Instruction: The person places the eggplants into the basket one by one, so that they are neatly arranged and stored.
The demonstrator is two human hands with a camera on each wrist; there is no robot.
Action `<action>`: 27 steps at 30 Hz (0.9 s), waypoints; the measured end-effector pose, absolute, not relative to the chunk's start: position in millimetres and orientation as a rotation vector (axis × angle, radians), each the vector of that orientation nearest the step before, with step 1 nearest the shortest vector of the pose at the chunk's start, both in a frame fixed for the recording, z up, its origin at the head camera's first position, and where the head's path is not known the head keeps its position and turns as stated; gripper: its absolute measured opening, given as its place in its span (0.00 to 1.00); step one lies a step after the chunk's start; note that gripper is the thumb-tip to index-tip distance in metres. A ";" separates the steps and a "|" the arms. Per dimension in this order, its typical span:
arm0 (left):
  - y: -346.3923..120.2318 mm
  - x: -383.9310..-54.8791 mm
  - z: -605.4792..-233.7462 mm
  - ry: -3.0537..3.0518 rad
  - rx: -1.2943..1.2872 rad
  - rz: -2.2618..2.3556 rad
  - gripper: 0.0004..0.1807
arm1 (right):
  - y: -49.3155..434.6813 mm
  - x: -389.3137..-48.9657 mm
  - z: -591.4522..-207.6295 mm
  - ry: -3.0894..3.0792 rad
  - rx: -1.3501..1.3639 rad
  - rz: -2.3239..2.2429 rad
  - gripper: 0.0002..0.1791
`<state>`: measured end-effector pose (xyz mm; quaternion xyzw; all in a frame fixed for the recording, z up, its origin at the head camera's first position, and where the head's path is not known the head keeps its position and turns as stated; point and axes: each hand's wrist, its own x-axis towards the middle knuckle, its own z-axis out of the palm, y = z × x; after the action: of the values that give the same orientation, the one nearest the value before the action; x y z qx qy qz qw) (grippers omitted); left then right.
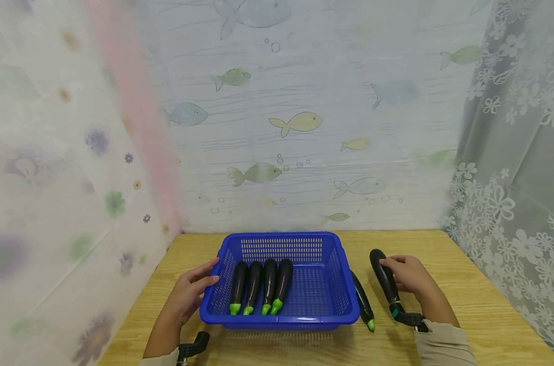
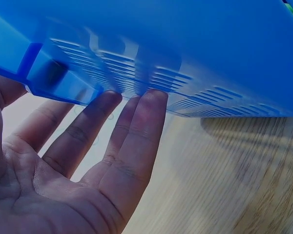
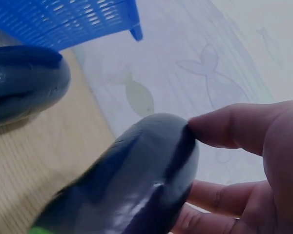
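Note:
A blue slotted plastic basket [image 1: 279, 319] sits on the table with several dark eggplants [image 1: 255, 284] side by side in its left half, green caps toward me. My left hand [image 1: 188, 290] touches the basket's left side; in the left wrist view its fairly straight fingers [image 2: 149, 117] rest against the slotted wall under the rim. To the right of the basket, my right hand [image 1: 409, 274] pinches one eggplant [image 1: 384, 277] near its rounded end, thumb on one side and fingers on the other. Another eggplant [image 1: 363, 300] lies between them, close beside the basket's right wall.
The wooden table [image 1: 483, 315] extends on both sides of the basket. Behind it hangs a fish-patterned curtain [image 1: 304, 152], with a flowered sheet [image 1: 75, 178] on the left and a white-flowered curtain [image 1: 510, 203] on the right. Each wrist carries a black camera mount [image 1: 194, 347].

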<state>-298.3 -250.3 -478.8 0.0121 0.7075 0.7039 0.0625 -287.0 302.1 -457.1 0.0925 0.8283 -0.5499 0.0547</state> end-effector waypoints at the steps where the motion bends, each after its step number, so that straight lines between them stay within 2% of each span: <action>1: -250.3 -298.3 -478.7 2.140 0.035 2.127 0.33 | 301.8 -286.9 -456.5 2.500 0.279 -1.695 0.39; 9: -250.1 -298.4 -478.5 2.140 0.031 2.126 0.33 | 302.8 -285.1 -454.5 2.511 0.208 -1.745 0.38; 18: -250.1 -298.1 -478.3 2.141 0.029 2.122 0.33 | 302.8 -287.7 -451.1 2.487 0.107 -1.818 0.30; 27: -249.7 -298.6 -478.5 2.124 0.027 2.137 0.33 | 297.4 -286.4 -447.9 2.533 0.045 -1.842 0.44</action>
<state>-298.6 -249.7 -478.5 0.0090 0.7034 0.7078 0.0645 -286.4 297.4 -447.9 0.0142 0.8087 -0.5881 0.0044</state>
